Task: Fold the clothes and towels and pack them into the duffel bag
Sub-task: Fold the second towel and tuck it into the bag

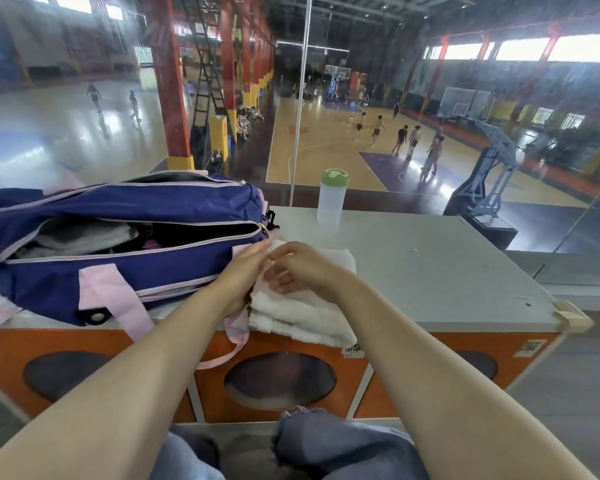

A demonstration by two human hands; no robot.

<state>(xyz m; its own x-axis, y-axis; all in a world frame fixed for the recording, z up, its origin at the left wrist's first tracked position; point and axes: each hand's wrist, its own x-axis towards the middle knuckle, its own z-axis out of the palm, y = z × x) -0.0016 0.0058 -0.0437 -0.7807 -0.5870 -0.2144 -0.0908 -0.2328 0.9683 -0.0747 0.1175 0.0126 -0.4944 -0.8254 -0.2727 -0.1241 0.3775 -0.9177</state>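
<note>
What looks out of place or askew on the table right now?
Nothing spilled or damaged. The folded white towel overhangs the table's near edge beside the duffel bag, and the bag's pink strap dangles over that edge.

Duffel bag (125, 209): navy blue w/ pale pink straps and pale zip trim; inside, grey clothes (84, 237) plus a bit of pink, maybe more fabric, too dark to tell. Towel (302, 313): plain white, no pattern. Bottle (331, 199): translucent white body, green lid. Surface (430, 271): light grey top, orange front w/ dark round openings and white QR stickers. Jeans (343, 445) at bottom: faded blue. Court floor (326, 147) beyond the glass: tan wood, purple key.
</note>
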